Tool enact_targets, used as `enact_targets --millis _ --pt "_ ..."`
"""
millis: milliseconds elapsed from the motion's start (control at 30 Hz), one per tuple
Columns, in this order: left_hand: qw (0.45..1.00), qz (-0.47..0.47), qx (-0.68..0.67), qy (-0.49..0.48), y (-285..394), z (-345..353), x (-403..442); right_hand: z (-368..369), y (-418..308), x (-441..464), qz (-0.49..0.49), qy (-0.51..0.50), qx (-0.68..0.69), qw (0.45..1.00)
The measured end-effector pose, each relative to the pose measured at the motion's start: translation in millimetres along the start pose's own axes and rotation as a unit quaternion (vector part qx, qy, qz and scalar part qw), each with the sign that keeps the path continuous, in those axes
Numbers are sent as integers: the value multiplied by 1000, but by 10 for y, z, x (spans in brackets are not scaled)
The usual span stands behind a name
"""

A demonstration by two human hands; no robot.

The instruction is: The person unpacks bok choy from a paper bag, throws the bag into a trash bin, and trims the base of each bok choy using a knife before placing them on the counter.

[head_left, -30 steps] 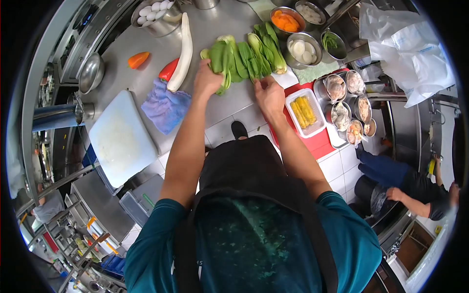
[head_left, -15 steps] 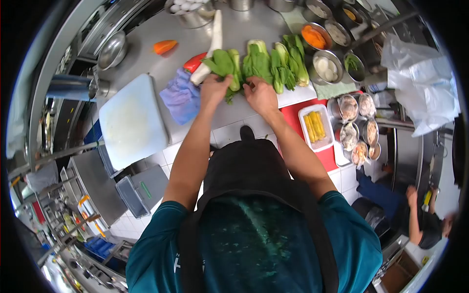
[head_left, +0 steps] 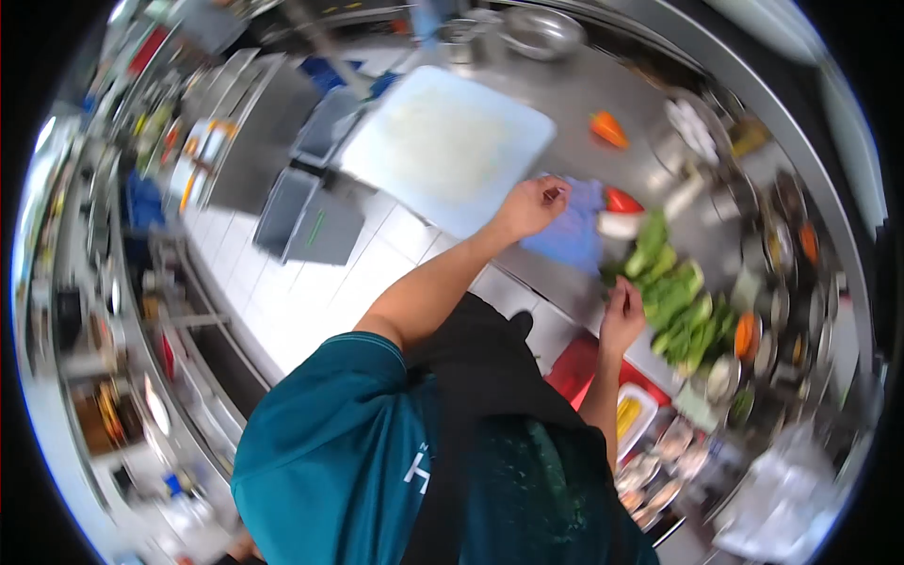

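My left hand [head_left: 535, 207] is over the edge of a crumpled purple-blue cloth [head_left: 573, 226], its fingers curled in. Whatever those fingers hold, if anything, is too small to make out. Close to the bok choy [head_left: 673, 301], my right hand [head_left: 622, 318] has its fingertips drawn together, slightly blurred. I cannot tell whether it pinches a bit of leaf. Beyond the cloth lie a red pepper [head_left: 621, 201] and a long white radish [head_left: 687, 193]. A white cutting board [head_left: 447, 141] lies to the left of my left hand.
An orange pepper [head_left: 609, 130] and a metal bowl [head_left: 541, 34] sit farther back on the steel counter. At right are bowls of food, a white tub of yellow pieces [head_left: 636, 414] and a plastic bag [head_left: 777, 499]. Grey bins [head_left: 311, 221] stand below, at left.
The view has swung left, towards the cutting board. My left hand has left the bok choy and moved left to the cloth. My right hand stays near the greens.
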State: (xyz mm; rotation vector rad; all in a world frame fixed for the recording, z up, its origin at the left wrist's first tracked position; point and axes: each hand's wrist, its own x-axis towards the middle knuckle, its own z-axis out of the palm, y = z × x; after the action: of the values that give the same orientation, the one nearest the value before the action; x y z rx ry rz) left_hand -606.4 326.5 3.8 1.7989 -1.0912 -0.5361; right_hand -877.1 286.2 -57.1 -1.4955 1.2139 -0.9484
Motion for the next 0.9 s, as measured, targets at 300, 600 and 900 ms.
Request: enact_targets --millis 300,600,900 --pt "874 -169 144 432 -1784 -3525 -615 1325 -726 -91 -87 -127 -19 988" --pt "821 -283 224 443 -3993 -7061 -817 3363 -1408 -360 -114 -128 -89 981" --pt "826 -106 -410 373 -6180 -8559 -61 4455 -2196 -1027 -385 -329 -272 818"
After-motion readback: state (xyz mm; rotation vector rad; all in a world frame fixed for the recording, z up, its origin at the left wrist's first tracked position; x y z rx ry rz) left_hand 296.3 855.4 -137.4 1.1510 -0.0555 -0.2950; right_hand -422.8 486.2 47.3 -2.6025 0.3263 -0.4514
